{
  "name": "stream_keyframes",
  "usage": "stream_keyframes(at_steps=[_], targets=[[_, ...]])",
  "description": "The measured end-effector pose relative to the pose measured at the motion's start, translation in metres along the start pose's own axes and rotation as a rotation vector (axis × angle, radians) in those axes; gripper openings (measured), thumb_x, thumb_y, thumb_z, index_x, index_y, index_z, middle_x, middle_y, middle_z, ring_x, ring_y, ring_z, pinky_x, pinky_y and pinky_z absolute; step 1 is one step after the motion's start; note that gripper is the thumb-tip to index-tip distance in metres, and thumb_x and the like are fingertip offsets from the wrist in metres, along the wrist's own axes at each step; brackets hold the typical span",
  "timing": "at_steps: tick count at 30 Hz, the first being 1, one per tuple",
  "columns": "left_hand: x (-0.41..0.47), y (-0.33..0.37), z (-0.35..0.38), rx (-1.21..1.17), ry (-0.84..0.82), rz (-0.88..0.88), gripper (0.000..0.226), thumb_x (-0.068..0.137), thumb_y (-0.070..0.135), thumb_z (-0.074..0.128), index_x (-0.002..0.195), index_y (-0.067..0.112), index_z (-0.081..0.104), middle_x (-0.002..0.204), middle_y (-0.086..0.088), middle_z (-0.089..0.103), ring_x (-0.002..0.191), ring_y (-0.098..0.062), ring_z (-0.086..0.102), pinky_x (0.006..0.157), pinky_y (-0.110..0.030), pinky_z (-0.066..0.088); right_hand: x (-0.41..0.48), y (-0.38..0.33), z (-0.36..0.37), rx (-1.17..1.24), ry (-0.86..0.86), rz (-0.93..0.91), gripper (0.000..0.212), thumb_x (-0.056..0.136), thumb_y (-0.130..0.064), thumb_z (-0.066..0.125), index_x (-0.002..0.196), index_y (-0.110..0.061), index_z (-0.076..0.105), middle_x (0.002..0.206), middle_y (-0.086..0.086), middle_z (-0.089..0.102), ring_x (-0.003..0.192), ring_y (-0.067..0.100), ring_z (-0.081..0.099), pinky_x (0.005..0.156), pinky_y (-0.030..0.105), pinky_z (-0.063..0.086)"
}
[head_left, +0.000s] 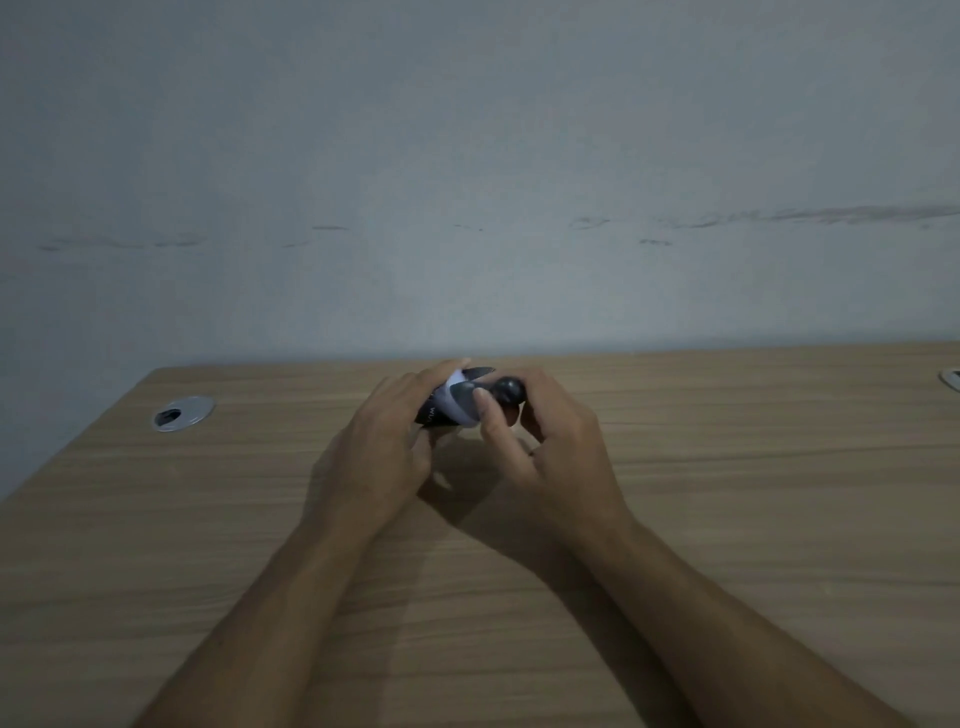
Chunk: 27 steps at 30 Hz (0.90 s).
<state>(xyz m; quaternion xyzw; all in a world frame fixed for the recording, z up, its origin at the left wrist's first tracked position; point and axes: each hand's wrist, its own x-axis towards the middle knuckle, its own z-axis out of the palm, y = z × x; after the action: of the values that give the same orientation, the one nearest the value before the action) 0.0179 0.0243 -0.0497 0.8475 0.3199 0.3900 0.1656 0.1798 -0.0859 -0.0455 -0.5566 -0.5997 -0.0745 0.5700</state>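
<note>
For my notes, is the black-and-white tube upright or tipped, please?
Tipped: the black-and-white tube is held sideways, left hand gripping its body, right hand holding its dark cap.

An office, by the look: a wood-grain table with metal cable grommets against a bare wall.

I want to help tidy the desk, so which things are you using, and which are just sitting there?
In use:
black-and-white tube, held by the left hand
dark cap on its end, gripped by the right hand

Just lying about:
silver cable cover, set in the wooden table
second cover, at the table's right edge
</note>
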Motion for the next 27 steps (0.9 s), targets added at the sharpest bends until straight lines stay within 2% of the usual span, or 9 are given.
stream_keyframes(at_steps=[3,6,11,15,17,18,20,23,27], targets=[[-0.002,0.003,-0.001,0.006,0.002,0.054,0.08,0.082,-0.005,0.081,0.149,0.034,0.062,0.134,0.01,0.072,0.12,-0.017,0.066,0.103,-0.041,0.055,0.002,0.014,-0.005,-0.043,0.101,0.169,0.015,0.107,-0.029,0.069,0.104,-0.015,0.071,0.089,-0.005,0.069,0.077,0.012,0.063,0.07,0.021,0.045],[0.0,0.008,0.0,-0.018,-0.005,0.052,0.078,0.085,0.003,0.086,0.149,0.04,0.061,0.133,0.016,0.071,0.119,-0.015,0.065,0.101,-0.039,0.055,0.003,0.027,-0.011,-0.094,0.102,0.304,0.015,0.108,-0.033,0.068,0.103,-0.019,0.071,0.088,-0.007,0.069,0.077,0.01,0.062,0.07,0.024,0.041],[0.0,0.01,0.0,-0.075,0.017,-0.042,0.078,0.086,0.001,0.084,0.149,0.039,0.06,0.139,0.012,0.068,0.128,-0.012,0.063,0.108,-0.033,0.052,0.002,0.018,-0.007,-0.062,0.07,0.212,0.021,0.107,-0.036,0.068,0.107,-0.016,0.073,0.088,-0.009,0.068,0.075,-0.003,0.06,0.068,0.014,0.041],[-0.003,0.014,-0.003,-0.174,0.014,-0.205,0.071,0.09,0.004,0.08,0.145,0.045,0.06,0.137,0.016,0.069,0.117,0.0,0.067,0.094,-0.019,0.054,0.0,0.005,-0.002,-0.038,-0.106,0.04,0.025,0.108,-0.037,0.063,0.115,-0.015,0.073,0.09,-0.015,0.067,0.067,0.001,0.058,0.065,0.01,0.04],[-0.003,0.016,-0.006,-0.266,0.0,-0.232,0.066,0.09,0.007,0.082,0.145,0.04,0.062,0.133,0.02,0.071,0.117,0.01,0.066,0.091,-0.012,0.054,0.0,0.004,-0.001,-0.047,-0.095,0.056,0.026,0.107,-0.038,0.062,0.113,-0.015,0.073,0.087,-0.015,0.066,0.063,0.0,0.057,0.063,0.01,0.039],[-0.003,0.015,-0.007,-0.311,-0.009,-0.229,0.065,0.09,0.011,0.085,0.145,0.037,0.063,0.132,0.02,0.073,0.117,0.01,0.066,0.093,-0.014,0.055,0.001,0.007,-0.001,-0.057,-0.046,0.1,0.027,0.107,-0.04,0.063,0.109,-0.015,0.073,0.085,-0.016,0.064,0.062,-0.003,0.055,0.063,0.012,0.039],[-0.002,0.013,-0.007,-0.375,-0.039,-0.225,0.063,0.088,0.019,0.09,0.144,0.033,0.064,0.129,0.017,0.076,0.115,0.005,0.07,0.092,-0.014,0.053,0.002,0.017,-0.002,-0.096,0.068,0.213,0.026,0.106,-0.042,0.065,0.101,-0.017,0.071,0.077,-0.018,0.06,0.062,-0.007,0.052,0.066,0.026,0.044],[-0.002,0.014,-0.005,-0.425,-0.089,-0.224,0.062,0.087,0.021,0.092,0.143,0.029,0.066,0.128,0.016,0.078,0.115,0.002,0.072,0.089,-0.008,0.051,0.003,0.027,-0.006,-0.145,0.112,0.316,0.026,0.107,-0.047,0.063,0.099,-0.023,0.068,0.073,-0.019,0.058,0.06,0.002,0.051,0.072,0.044,0.054],[-0.003,0.015,-0.005,-0.44,-0.115,-0.215,0.062,0.088,0.02,0.091,0.144,0.029,0.067,0.129,0.017,0.078,0.119,-0.003,0.073,0.1,-0.024,0.057,0.002,0.025,-0.003,-0.156,0.106,0.353,0.027,0.108,-0.052,0.058,0.102,-0.028,0.066,0.074,-0.023,0.058,0.066,0.007,0.051,0.083,0.061,0.058]])
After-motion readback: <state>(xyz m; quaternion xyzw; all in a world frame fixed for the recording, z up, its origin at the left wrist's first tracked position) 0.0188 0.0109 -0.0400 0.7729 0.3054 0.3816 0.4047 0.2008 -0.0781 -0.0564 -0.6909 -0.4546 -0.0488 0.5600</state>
